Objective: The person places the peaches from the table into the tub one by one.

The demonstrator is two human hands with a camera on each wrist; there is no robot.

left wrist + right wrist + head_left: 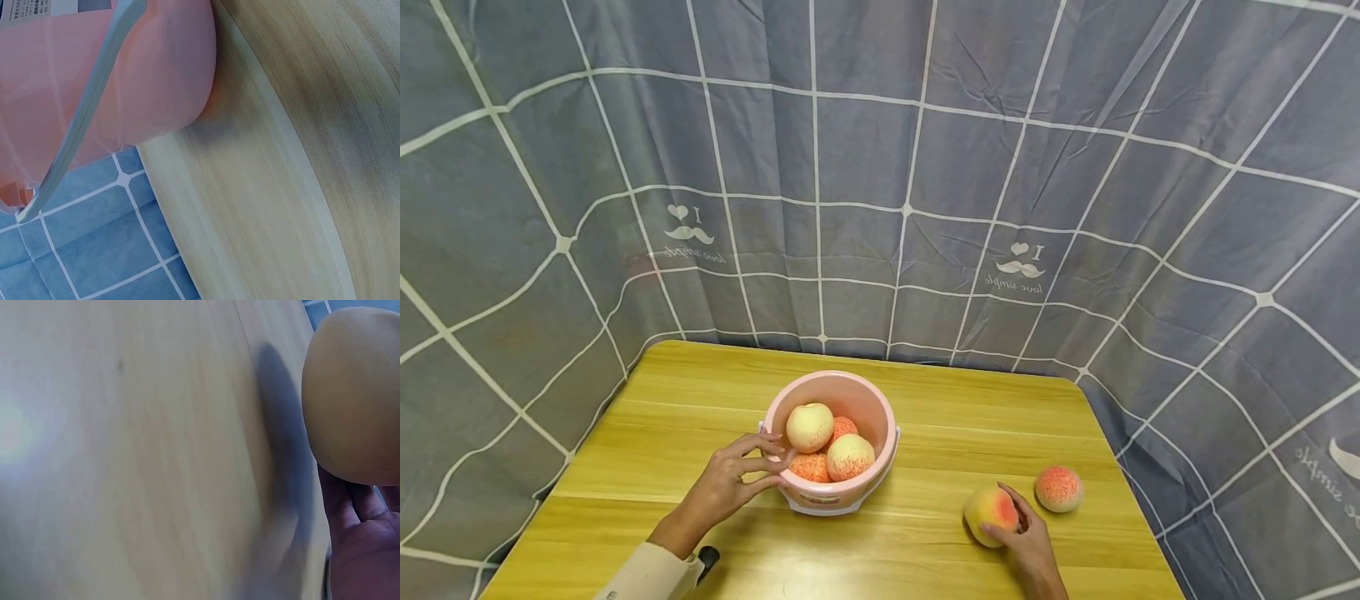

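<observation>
A pink bucket [880,408] stands on the table with several peaches inside, two pale ones [810,427] on top of redder ones [808,467]. My left hand [730,475] holds the bucket's rim at its left side, fingertips over the edge. In the left wrist view the bucket's side [169,75] and its pale handle [94,94] show, but the hand does not. With my right hand [1030,542] I grip a yellow peach with a red blush [988,517]. The right wrist view shows this peach [356,394] above the fingers, its shadow on the wood.
A red-speckled peach [1060,488] lies on the table, just right of my right hand. The wooden table [700,392] has its back edge along a grey curtain [865,250] with white grid lines, which also hangs at both sides.
</observation>
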